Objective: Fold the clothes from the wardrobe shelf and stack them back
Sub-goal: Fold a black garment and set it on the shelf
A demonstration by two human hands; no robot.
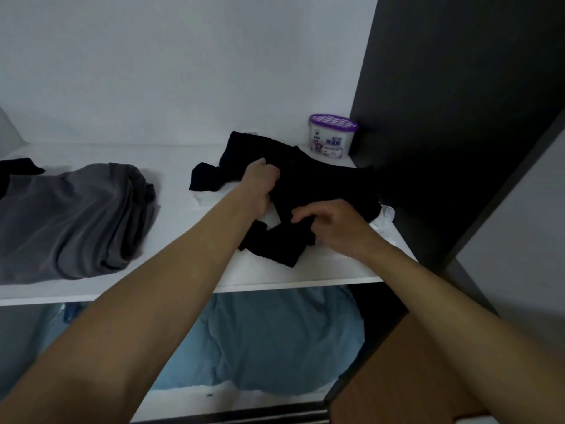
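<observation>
A crumpled black garment lies on the right half of the white wardrobe shelf. My left hand grips its upper left part, fingers curled into the cloth. My right hand pinches a lower fold of the same garment near the shelf's front. A bit of white cloth shows under the black garment at the right. A grey garment lies bunched on the left half of the shelf.
A purple-lidded white tub stands at the back right corner beside the dark side panel. Another black cloth lies at the far left. Below the shelf lies light blue fabric. A brown door edge is at the lower right.
</observation>
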